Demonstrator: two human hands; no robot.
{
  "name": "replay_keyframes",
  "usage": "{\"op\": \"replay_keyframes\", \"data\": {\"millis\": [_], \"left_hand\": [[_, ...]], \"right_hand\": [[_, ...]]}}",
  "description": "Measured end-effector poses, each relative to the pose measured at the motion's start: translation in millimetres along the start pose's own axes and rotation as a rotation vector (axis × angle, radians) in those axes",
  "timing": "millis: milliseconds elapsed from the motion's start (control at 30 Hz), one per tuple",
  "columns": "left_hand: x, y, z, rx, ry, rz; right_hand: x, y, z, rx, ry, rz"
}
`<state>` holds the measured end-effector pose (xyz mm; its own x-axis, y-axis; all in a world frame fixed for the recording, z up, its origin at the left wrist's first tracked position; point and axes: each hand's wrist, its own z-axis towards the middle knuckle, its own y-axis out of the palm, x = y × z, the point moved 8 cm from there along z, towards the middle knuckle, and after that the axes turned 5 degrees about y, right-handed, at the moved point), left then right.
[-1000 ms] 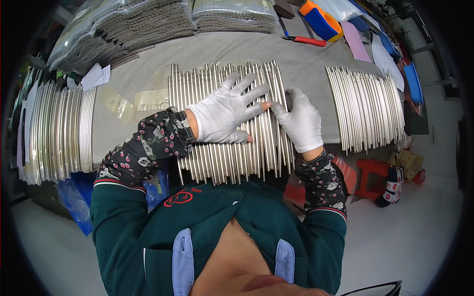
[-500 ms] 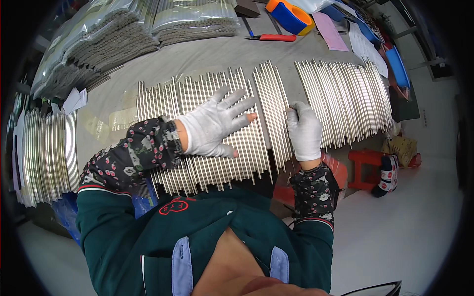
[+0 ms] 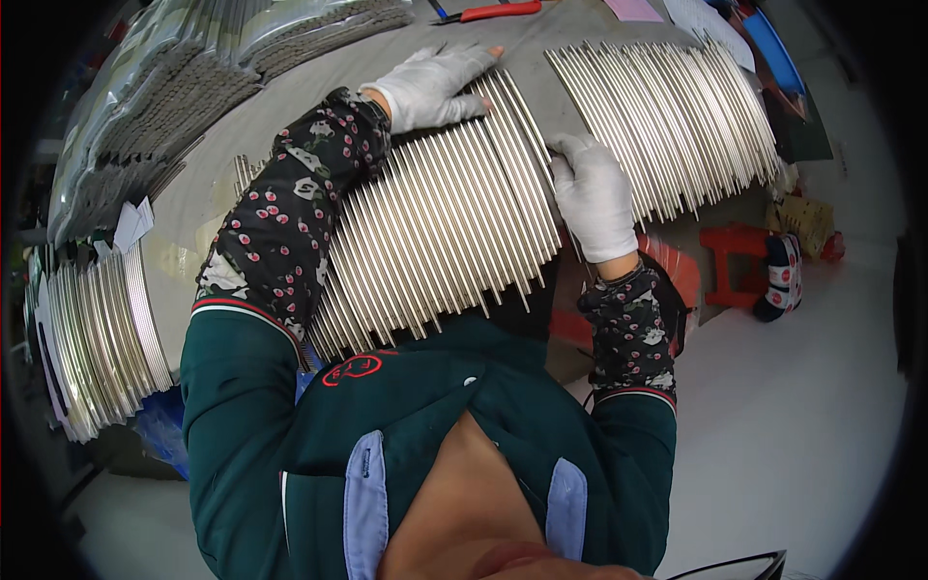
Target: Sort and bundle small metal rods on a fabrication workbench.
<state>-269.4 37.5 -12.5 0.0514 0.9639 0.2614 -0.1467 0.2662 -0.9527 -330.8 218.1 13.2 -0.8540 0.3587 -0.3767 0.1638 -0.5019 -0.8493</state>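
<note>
A wide row of thin silver metal rods [image 3: 435,213] lies side by side on the grey table, their near ends uneven. Across the far ends of this row rests my left hand [image 3: 430,87], in a white glove with some bare fingertips, its fingers stretched out and open. At the row's right edge, my gloved right hand [image 3: 592,188] is closed, thumb and forefinger pinched at the outermost rod; the palm hides part of it. A second group of metal rods [image 3: 667,126] lies to the right, beyond a gap. My left sleeve covers the left part of the first row.
Stacked plastic-wrapped bundles [image 3: 145,116] stand at the far left. More wrapped rods [image 3: 97,338] lie at the left edge. Red-handled pliers [image 3: 498,12] and a pink paper [image 3: 633,10] are at the back. A blue tray [image 3: 773,53] and a red stool [image 3: 730,266] are to the right.
My left hand has moved from the middle of the rods to their far ends. My right hand stays at the row's right edge. The view has shifted, and the rods appear more slanted.
</note>
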Motion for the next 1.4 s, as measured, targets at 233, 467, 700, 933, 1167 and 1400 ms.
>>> {"op": "replay_keyframes", "data": {"millis": [233,467,700,933,1167,1400], "left_hand": [[8.8,29.7,10.5,0.038,0.156,-0.129],[10.6,35.6,6.6,0.086,0.239,-0.142],[18.2,35.5,0.3,0.021,0.273,-0.257],[40.6,43.1,4.1,-0.023,0.299,0.330],[41.8,51.5,30.4,-0.007,0.302,0.288],[46.6,58.5,55.6,0.018,0.282,0.328]], "right_hand": [[46.4,-21.3,-80.1,-0.075,0.363,0.890],[10.7,2.9,-158.7,0.481,0.169,0.693],[-9.3,19.9,-133.2,0.589,0.258,0.587],[24.8,3.8,-157.2,0.650,0.270,0.680],[25.3,-0.5,-163.4,0.068,0.285,0.838],[31.1,0.1,-143.6,-0.007,0.185,0.796]]}}
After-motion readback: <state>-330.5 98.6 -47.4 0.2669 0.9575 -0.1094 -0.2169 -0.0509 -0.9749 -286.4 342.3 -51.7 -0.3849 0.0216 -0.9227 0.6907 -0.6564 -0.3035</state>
